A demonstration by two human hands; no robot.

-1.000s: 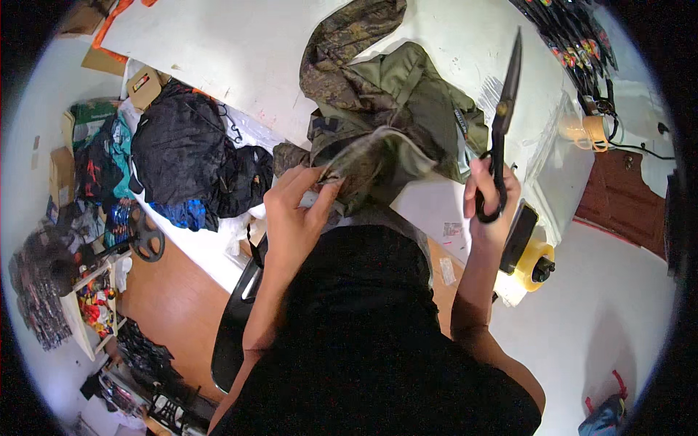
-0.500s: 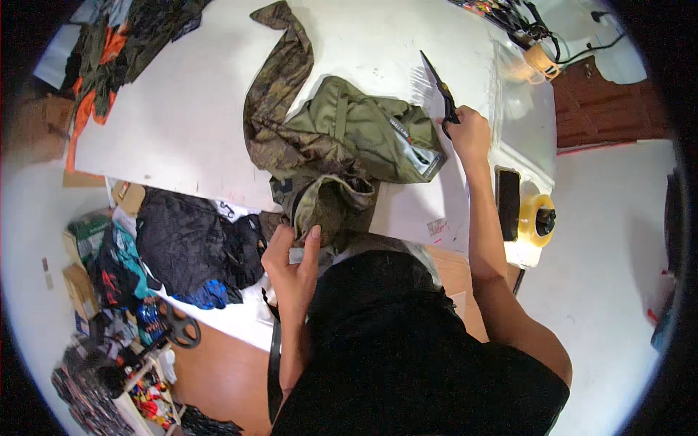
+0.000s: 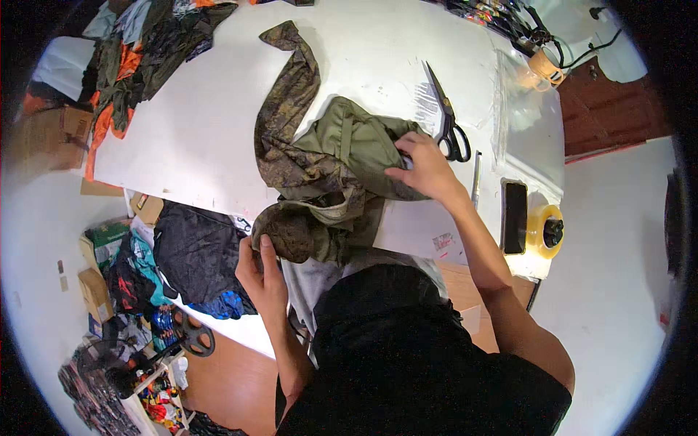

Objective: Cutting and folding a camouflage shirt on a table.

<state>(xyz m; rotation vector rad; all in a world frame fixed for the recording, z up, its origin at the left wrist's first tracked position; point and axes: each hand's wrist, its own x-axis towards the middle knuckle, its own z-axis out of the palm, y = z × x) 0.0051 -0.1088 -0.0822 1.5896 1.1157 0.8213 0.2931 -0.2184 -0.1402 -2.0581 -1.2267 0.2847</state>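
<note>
A garment in camouflage and olive green (image 3: 363, 149) lies bunched across the white table's front, one camouflage sleeve (image 3: 287, 91) stretching toward the far side. Its near opening is folded back and hangs over the table edge. At that opening, my left hand (image 3: 263, 276) pinches the rim between thumb and fingers. My right hand (image 3: 430, 171) grips the olive part at its right end, thumb and fingers curled on the cloth; a bit of white shows between them. Black-handled scissors (image 3: 449, 120) lie on the table just beyond my right hand, blades pointing away.
A dark phone (image 3: 514, 216) and a roll of clear yellowish tape (image 3: 544, 231) sit at the table's right end. Heaped clothes (image 3: 138, 65) cover the far left corner. Black cloth (image 3: 196, 251) lies left of me. An orange mug (image 3: 547, 67) stands far right.
My right hand has let go of the scissors, now on the table, and moved left and nearer onto the olive cloth. My left hand has drawn the rim left and nearer, spreading the opening.
</note>
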